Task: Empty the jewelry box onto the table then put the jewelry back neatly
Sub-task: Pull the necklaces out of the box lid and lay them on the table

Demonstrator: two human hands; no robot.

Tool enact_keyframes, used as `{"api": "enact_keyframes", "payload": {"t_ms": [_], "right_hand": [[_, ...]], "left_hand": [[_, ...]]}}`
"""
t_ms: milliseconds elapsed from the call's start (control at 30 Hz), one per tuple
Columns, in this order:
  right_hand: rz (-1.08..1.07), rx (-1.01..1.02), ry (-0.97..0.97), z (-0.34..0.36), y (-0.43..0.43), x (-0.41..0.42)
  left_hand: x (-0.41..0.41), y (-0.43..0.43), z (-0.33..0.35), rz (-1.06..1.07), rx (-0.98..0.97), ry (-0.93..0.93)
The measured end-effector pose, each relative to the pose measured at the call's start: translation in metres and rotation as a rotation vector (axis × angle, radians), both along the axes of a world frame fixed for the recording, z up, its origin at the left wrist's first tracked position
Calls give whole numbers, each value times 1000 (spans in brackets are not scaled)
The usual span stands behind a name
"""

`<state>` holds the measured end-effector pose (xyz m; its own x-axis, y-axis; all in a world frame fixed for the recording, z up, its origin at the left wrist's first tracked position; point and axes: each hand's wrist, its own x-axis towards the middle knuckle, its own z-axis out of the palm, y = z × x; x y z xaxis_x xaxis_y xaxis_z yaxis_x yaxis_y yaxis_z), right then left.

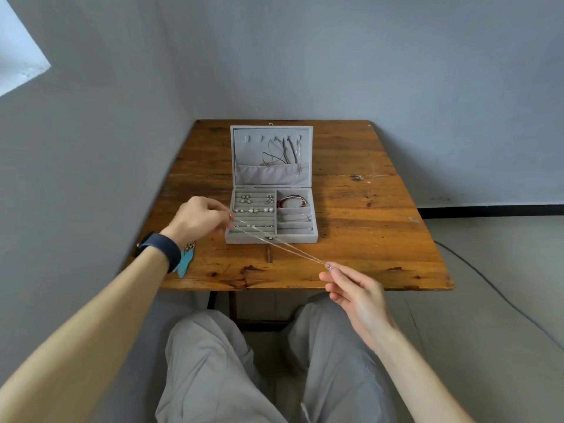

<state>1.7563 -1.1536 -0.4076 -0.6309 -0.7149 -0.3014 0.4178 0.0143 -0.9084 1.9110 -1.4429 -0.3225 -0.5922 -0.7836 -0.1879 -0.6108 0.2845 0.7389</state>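
We are stretching a thin chain (280,243) between both hands, in the air just above the front of the open box (299,238). The left hand (198,219) is pinching one end in a closed grip beside the box's front left corner. The right hand (351,288) is pinching the other end, nearer to us, over the counter (381,245) edge. The chain's long axis is running diagonally, far-left to near-right. To do this well, we are advising a light, even pull, so the two strands are not twisting or knotting.
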Motion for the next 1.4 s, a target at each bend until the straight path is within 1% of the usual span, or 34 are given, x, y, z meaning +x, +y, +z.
{"api": "enact_keyframes", "payload": {"t_ms": [67, 133, 267, 433, 633, 733, 800, 933, 1000, 1133, 1267, 1400], "right_hand": [[-37, 1, -117, -2, 2, -2], [-45, -13, -222, -4, 4, -2], [-39, -42, -412, -6, 3, 1], [-53, -79, -513, -9, 7, 2], [-117, -130, -585, -14, 13, -3], [-158, -134, -555, -15, 17, -6], [-195, -113, -475, -16, 23, -10], [-253, -34, -248, -18, 47, -20], [-275, -12, -178, -18, 59, -24], [-326, 18, -105, -19, 80, -30], [-392, 29, -80, -23, 101, -37], [-458, 65, -87, -26, 112, -42]], "left_hand": [[-1, -4, 3, 25, 245, 44], [-1, -6, 7, 46, 406, 92], [-6, 1, 16, -7, 578, 200], [-20, 10, 17, -15, 736, 419], [-33, 16, 16, -49, 718, 435], [-38, 19, 14, -62, 695, 405], [-41, 20, 14, -113, 641, 303], [-51, 23, 16, -209, 505, 31], [-65, 29, 17, -257, 455, -21], [-106, 51, 14, -339, 354, 6], [-148, 68, 9, -396, 364, 29], [-185, 82, 2, -397, 415, 106]]}}
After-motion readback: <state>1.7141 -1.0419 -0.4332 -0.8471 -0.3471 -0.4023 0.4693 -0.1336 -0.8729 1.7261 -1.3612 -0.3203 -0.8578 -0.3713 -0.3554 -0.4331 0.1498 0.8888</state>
